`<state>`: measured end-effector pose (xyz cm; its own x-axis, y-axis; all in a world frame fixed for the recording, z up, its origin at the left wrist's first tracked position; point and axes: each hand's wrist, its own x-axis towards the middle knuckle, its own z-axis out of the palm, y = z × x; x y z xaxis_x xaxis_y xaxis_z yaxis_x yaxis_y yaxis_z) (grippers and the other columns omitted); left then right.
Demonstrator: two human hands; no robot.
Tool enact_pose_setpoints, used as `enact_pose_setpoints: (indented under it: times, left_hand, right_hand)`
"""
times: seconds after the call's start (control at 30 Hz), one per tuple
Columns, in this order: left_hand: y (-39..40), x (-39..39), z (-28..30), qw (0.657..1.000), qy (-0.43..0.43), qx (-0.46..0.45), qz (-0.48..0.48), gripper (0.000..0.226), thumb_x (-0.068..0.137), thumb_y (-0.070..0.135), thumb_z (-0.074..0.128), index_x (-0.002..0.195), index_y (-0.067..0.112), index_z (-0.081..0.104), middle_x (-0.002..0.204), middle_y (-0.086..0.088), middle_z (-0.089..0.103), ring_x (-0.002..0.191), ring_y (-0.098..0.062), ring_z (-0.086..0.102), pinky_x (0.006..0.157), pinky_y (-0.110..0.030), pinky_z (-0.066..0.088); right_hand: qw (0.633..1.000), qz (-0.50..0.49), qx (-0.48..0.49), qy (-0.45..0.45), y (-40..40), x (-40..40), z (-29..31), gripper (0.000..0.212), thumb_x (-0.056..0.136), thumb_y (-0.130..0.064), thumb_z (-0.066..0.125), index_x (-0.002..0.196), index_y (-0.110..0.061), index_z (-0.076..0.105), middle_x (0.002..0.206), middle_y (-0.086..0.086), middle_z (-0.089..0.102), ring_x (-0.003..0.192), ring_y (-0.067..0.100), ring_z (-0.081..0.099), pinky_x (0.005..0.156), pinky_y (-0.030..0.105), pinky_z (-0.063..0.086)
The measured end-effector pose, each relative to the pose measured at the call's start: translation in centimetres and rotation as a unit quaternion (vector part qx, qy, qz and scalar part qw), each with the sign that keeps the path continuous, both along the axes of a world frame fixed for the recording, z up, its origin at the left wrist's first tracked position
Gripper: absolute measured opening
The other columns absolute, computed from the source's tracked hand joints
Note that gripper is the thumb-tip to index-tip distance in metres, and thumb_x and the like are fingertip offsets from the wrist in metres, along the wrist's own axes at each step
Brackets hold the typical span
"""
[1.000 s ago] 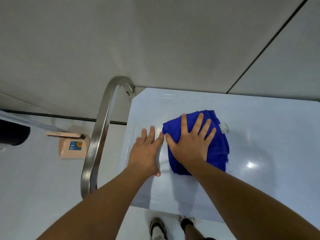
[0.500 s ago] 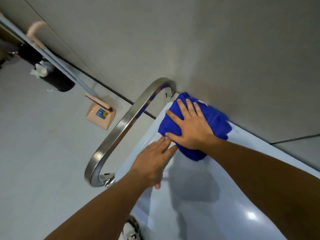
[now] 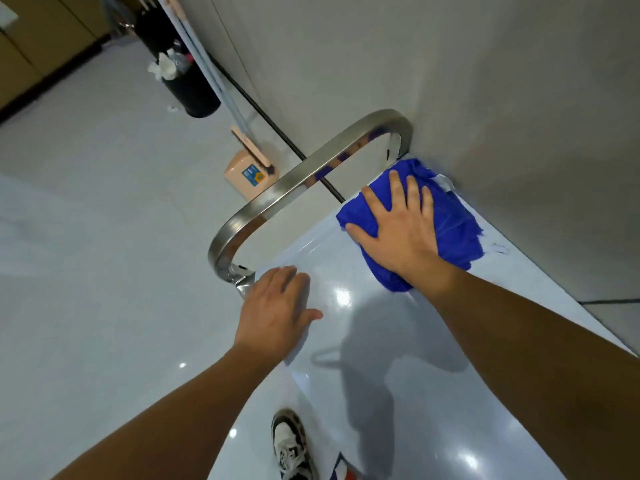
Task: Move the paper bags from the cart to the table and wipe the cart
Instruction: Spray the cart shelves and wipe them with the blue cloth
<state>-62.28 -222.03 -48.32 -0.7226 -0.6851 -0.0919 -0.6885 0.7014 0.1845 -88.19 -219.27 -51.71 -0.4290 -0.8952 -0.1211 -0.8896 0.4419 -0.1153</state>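
Observation:
The cart's glossy pale blue top (image 3: 408, 375) runs from the lower middle to the upper right, with a curved steel handle (image 3: 311, 181) at its far end. A crumpled blue cloth (image 3: 453, 226) lies on the far corner of the top, close to the wall. My right hand (image 3: 398, 226) presses flat on the cloth with fingers spread. My left hand (image 3: 277, 306) rests with straight fingers on the near left edge of the top, by the handle's base. No paper bags are in view.
A grey wall (image 3: 485, 81) stands right behind the cart. On the floor to the left are a peach dustpan with brush (image 3: 247, 173), a black waste bin (image 3: 188, 84) and a long mop pole. My shoe (image 3: 291, 448) shows below the cart edge.
My right hand has pushed the blue cloth from the middle of the top to the far corner by the handle. My left hand slid back to the near edge. My head turned left.

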Motion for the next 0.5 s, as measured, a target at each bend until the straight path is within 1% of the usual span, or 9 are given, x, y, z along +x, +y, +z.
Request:
enact_pose_setpoints:
  times: [0.07, 0.1, 0.17, 0.23, 0.3, 0.43, 0.5]
  left_hand:
    - [0.8, 3.0, -0.5, 0.998, 0.02, -0.011, 0.053, 0.04, 0.086, 0.047, 0.074, 0.112, 0.017, 0.069, 0.121, -0.008, 0.066, 0.109, -0.032, 0.061, 0.089, -0.045, 0.054]
    - [1.1, 4.4, -0.6, 0.996, 0.03, -0.01, 0.078, 0.034, 0.09, 0.045, 0.07, 0.111, 0.018, 0.07, 0.121, -0.007, 0.067, 0.11, -0.031, 0.062, 0.089, -0.044, 0.054]
    - [1.9, 6.7, -0.8, 0.992, 0.04, -0.004, 0.122, 0.026, 0.091, 0.037, 0.072, 0.108, 0.018, 0.072, 0.122, -0.006, 0.068, 0.111, -0.029, 0.063, 0.087, -0.042, 0.056]
    - [2.5, 8.5, -0.9, 0.987, 0.043, 0.002, 0.156, 0.025, 0.088, 0.03, 0.076, 0.11, 0.018, 0.073, 0.124, -0.004, 0.068, 0.111, -0.027, 0.063, 0.085, -0.04, 0.056]
    - [3.0, 9.7, -0.9, 0.982, 0.043, 0.013, 0.184, 0.028, 0.089, 0.027, 0.075, 0.115, 0.017, 0.072, 0.124, -0.005, 0.068, 0.112, -0.028, 0.064, 0.084, -0.04, 0.056]
    - [3.5, 11.6, -0.9, 0.968, 0.061, 0.032, 0.24, 0.028, 0.092, 0.026, 0.071, 0.118, 0.014, 0.071, 0.12, -0.005, 0.07, 0.107, -0.028, 0.067, 0.082, -0.038, 0.056]
    - [3.9, 12.6, -0.6, 0.959, 0.07, 0.04, 0.271, 0.027, 0.093, 0.026, 0.07, 0.118, 0.014, 0.07, 0.119, -0.004, 0.07, 0.104, -0.028, 0.067, 0.08, -0.038, 0.056]
  right_hand:
    - [1.0, 0.018, 0.002, -0.004, 0.2, 2.7, -0.1, 0.083, 0.09, -0.081, 0.012, 0.158, -0.034, 0.017, 0.167, 0.017, 0.005, 0.151, 0.042, 0.008, 0.121, 0.059, 0.008]
    - [1.0, 0.024, 0.001, -0.004, 0.3, 4.1, -0.1, 0.083, 0.09, -0.081, 0.012, 0.158, -0.033, 0.017, 0.167, 0.017, 0.005, 0.151, 0.042, 0.008, 0.121, 0.059, 0.008]
    - [1.0, 0.029, 0.006, -0.006, 0.5, 6.7, 0.0, 0.083, 0.09, -0.08, 0.011, 0.158, -0.033, 0.015, 0.167, 0.017, 0.004, 0.151, 0.043, 0.007, 0.121, 0.06, 0.009]
    - [0.999, 0.035, 0.015, -0.01, 0.4, 9.4, 0.2, 0.083, 0.09, -0.08, 0.007, 0.159, -0.033, 0.011, 0.167, 0.017, 0.002, 0.152, 0.043, 0.006, 0.121, 0.06, 0.008]
    - [0.999, 0.047, 0.022, -0.017, 0.2, 12.0, 0.4, 0.084, 0.09, -0.08, 0.005, 0.159, -0.032, 0.008, 0.167, 0.018, 0.001, 0.152, 0.044, 0.004, 0.121, 0.061, 0.007]
    - [0.995, 0.089, 0.032, -0.02, 0.4, 16.9, 0.9, 0.084, 0.09, -0.081, 0.005, 0.16, -0.032, 0.007, 0.167, 0.018, 0.0, 0.152, 0.044, 0.002, 0.121, 0.061, 0.006]
    - [0.995, 0.093, 0.027, -0.026, 0.6, 19.4, 1.2, 0.084, 0.091, -0.08, 0.005, 0.16, -0.032, 0.01, 0.166, 0.019, 0.004, 0.152, 0.044, 0.005, 0.12, 0.062, 0.006]
